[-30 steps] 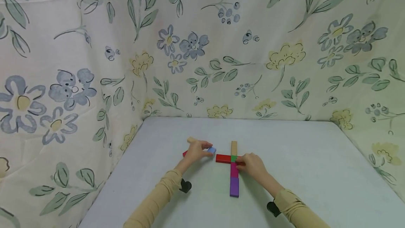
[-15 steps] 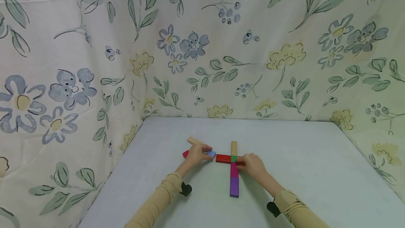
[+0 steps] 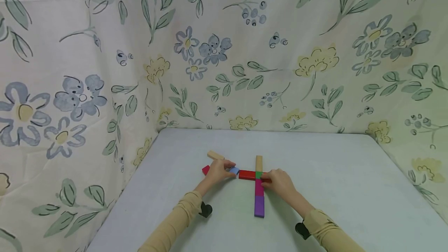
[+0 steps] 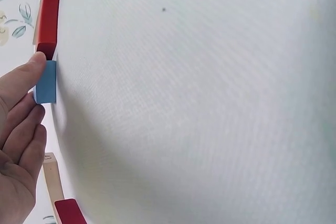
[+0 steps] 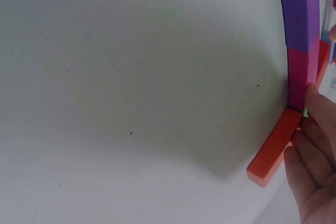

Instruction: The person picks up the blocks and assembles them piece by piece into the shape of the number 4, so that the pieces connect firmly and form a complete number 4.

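Near the middle of the head view, the blue block (image 4: 46,82) is pinched by the left hand (image 3: 217,169), with the thumb pressed on one side and the fingers curled at the other. It is held at a slight angle at the left end of the left red block (image 3: 247,175) (whether the two quite touch is masked by the thumb in the left wrist view).

To the right of centre, the inner end of the right red block (image 5: 275,145) is held by the right hand (image 3: 280,181), its fingers bent and the thumb tip set against the magenta block (image 3: 258,188). In the head view most of that red block is covered by the hand.

A cross is formed flat on the white bench (image 3: 336,189). Its centre is taken by the green block (image 3: 258,175), flanked by the two red ones; the upright wooden block (image 3: 259,163) is placed above it, and the magenta and then the purple block (image 3: 259,206) are lined up below.

At the left of the head view, the crimson block (image 3: 205,170) is partly hidden by the left hand, and the slanted wooden block (image 3: 215,154) is seen just above that hand. The bench is backed by floral cloth (image 3: 224,42).
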